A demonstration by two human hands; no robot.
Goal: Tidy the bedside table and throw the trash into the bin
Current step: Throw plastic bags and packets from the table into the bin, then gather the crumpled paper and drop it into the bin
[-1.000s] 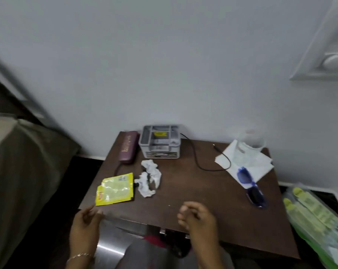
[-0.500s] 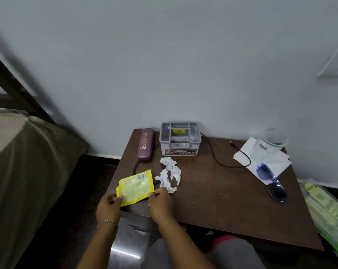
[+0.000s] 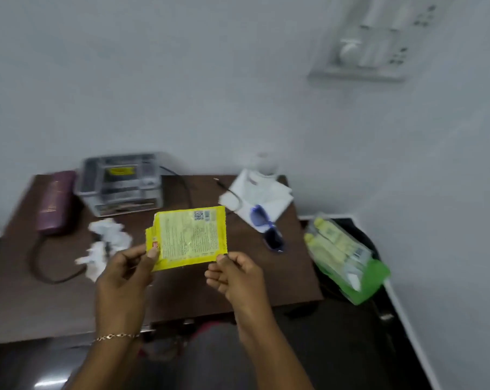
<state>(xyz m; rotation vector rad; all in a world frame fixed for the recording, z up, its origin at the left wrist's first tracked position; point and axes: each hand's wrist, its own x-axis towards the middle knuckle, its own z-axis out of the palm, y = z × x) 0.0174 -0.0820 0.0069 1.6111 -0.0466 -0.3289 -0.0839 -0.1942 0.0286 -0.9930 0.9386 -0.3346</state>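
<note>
Yellow wrapper (image 3: 189,237) is up off the worktop (image 3: 27,299), held flat between both my hands with its printed back toward me. My left hand (image 3: 123,277) pinches its lower left corner with thumb on top, and my right hand (image 3: 235,274) pinches the lower right corner, fingers curled; a thin bracelet (image 3: 115,336) sits on my left wrist. Below and behind the wrapper lies the dark brown worktop, pushed against a plain white wall (image 3: 182,80). Crumpled tissue (image 3: 106,243) lies on the wood just left of my left hand. Further back on the left is a maroon glasses case (image 3: 54,204), and beside it, against the wall, a grey organiser box (image 3: 120,184). A dark cable (image 3: 41,266) loops across the left side of the worktop near the case. At the back right corner a white napkin (image 3: 263,192) lies under a pale cup (image 3: 262,164), too blurred to make out well, and blue sunglasses (image 3: 266,229) rest with one end on the napkin. On the floor just right of the worktop stands what looks like a dark bin (image 3: 361,232), with green and clear plastic packets (image 3: 339,254) sticking out of it. High on the wall to the right is a white switch panel (image 3: 370,43).
</note>
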